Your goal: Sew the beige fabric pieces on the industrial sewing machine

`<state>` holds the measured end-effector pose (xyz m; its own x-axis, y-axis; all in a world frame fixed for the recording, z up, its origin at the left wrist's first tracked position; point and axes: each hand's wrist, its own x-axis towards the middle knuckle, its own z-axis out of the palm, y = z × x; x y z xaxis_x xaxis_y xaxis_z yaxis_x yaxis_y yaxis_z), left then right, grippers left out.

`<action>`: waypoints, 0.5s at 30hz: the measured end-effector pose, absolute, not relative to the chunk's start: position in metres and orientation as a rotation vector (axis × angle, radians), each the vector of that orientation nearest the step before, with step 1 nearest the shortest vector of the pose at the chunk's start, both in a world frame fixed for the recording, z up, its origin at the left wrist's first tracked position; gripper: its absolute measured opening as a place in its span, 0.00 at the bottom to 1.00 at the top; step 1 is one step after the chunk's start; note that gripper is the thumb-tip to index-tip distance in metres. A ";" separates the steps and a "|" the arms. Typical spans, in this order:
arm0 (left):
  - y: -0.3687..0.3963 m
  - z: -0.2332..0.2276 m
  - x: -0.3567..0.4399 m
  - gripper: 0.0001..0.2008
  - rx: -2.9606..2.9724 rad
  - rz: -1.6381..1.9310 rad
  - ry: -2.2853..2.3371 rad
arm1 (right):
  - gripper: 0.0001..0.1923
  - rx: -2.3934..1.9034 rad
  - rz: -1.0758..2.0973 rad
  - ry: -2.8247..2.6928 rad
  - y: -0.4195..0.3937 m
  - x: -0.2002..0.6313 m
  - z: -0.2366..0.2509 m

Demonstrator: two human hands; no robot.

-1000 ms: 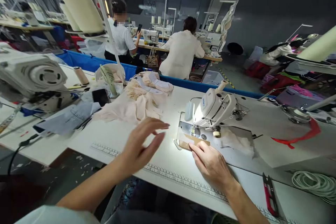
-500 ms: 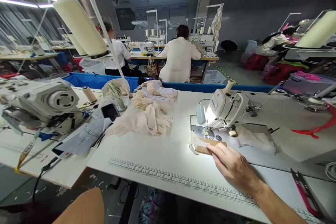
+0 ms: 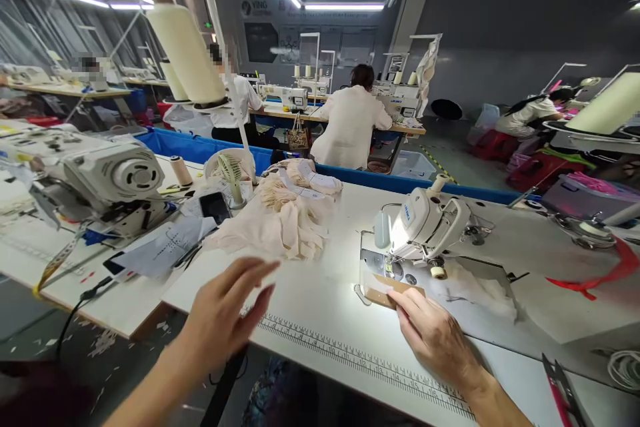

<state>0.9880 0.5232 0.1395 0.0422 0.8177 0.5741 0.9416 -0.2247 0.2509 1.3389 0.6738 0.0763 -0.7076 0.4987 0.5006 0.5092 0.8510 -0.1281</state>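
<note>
My left hand (image 3: 227, 310) hovers above the front edge of the white sewing table (image 3: 300, 293), fingers and thumb apart, holding nothing. My right hand (image 3: 433, 333) is closed, its fingertips on a flat brown strip (image 3: 383, 295) that looks like cardboard. A small pale patch, perhaps cloth, lies on this strip beneath the fingertips. The strip lies on the table just in front of the lit needle area of the sewing machine (image 3: 417, 223). Left of the machine is a heap of cream fabric pieces (image 3: 295, 223), some bundled with labels.
Red-handled scissors (image 3: 560, 387) lie at the right front. A phone (image 3: 215, 207), small fan (image 3: 231, 177), papers (image 3: 165, 247) and a second sewing machine (image 3: 115, 180) occupy the left. A printed ruler (image 3: 350, 350) runs along the front edge. Other people sit working beyond the blue trough (image 3: 350, 177).
My left hand has risen into view from the lower left, over the table's front edge. My right hand stays on the brown strip. The camera view has shifted slightly.
</note>
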 end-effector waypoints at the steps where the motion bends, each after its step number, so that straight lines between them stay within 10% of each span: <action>1: 0.524 0.139 0.982 0.15 -2.115 -0.896 -1.832 | 0.15 -0.727 -0.033 -2.493 0.674 1.339 0.076; 15: 0.610 0.122 0.948 0.11 -2.355 -0.135 -1.800 | 0.15 -0.757 -0.082 -2.518 0.674 1.340 0.076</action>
